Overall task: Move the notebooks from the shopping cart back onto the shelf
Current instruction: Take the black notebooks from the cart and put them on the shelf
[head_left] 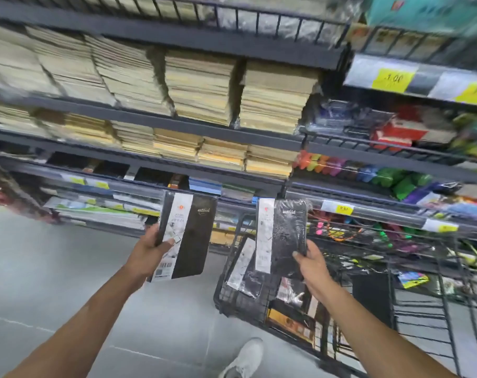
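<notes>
My left hand grips a black notebook with a white paper band, held upright in front of the lower shelf. My right hand holds a second black notebook, shrink-wrapped with the same white band, above the black wire shopping cart. Inside the cart lie more notebooks, one leaning against its left wall, others flat on the bottom. On the lower shelf, black notebooks stand behind a rail with yellow price tags.
Upper shelves carry stacks of kraft-brown notebooks. To the right, a shelf unit holds colourful stationery. Grey tiled floor lies left of the cart. My white shoe is on the floor beside the cart.
</notes>
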Action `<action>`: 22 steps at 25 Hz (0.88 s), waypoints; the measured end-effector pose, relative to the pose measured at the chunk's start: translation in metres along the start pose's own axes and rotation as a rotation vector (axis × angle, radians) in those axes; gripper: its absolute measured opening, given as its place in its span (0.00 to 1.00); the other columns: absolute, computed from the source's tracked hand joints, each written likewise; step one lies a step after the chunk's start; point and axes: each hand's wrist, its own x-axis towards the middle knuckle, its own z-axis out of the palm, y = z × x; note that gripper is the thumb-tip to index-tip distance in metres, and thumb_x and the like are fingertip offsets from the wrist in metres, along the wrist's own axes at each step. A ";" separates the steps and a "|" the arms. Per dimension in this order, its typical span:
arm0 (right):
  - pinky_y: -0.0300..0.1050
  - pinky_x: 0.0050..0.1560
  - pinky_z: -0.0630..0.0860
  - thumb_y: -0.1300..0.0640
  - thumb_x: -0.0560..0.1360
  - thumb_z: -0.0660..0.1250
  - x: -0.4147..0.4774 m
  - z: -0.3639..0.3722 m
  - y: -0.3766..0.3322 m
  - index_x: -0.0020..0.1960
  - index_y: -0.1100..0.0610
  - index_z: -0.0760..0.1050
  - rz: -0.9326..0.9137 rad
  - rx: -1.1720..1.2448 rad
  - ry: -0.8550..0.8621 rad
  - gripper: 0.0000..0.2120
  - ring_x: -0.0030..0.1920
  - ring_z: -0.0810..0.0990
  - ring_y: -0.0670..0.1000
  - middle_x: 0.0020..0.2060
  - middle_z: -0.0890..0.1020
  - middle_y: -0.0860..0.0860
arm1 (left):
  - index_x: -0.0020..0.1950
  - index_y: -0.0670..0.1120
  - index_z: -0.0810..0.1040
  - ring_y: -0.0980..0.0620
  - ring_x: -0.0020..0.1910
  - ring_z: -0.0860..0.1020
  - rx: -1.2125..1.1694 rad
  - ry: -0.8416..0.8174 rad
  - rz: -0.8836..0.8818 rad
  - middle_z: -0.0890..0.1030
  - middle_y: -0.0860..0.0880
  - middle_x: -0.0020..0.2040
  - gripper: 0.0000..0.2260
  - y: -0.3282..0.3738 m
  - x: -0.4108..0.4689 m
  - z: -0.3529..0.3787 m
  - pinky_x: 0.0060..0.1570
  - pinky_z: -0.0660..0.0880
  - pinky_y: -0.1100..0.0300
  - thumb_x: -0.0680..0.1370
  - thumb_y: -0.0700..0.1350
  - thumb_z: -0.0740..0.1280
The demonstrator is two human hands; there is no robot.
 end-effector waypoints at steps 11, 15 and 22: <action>0.43 0.64 0.66 0.67 0.82 0.62 -0.110 0.108 -0.050 0.74 0.55 0.67 -0.339 -0.035 -0.084 0.22 0.64 0.71 0.44 0.66 0.73 0.46 | 0.63 0.53 0.76 0.52 0.56 0.84 -0.197 0.060 0.181 0.85 0.53 0.58 0.16 -0.001 -0.085 -0.157 0.52 0.81 0.54 0.82 0.34 0.64; 0.47 0.63 0.75 0.68 0.82 0.62 -0.158 0.181 -0.061 0.67 0.51 0.72 -0.392 -0.036 -0.131 0.18 0.59 0.79 0.45 0.65 0.80 0.50 | 0.64 0.52 0.76 0.54 0.55 0.84 -0.251 0.112 0.240 0.84 0.52 0.60 0.17 -0.018 -0.124 -0.244 0.50 0.81 0.57 0.82 0.32 0.63; 0.59 0.71 0.72 0.66 0.83 0.62 -0.225 0.315 -0.078 0.72 0.53 0.71 -0.472 -0.086 -0.248 0.19 0.67 0.76 0.52 0.66 0.79 0.49 | 0.68 0.47 0.74 0.46 0.57 0.84 -0.377 0.271 0.278 0.84 0.48 0.62 0.17 -0.054 -0.181 -0.383 0.52 0.82 0.53 0.82 0.33 0.64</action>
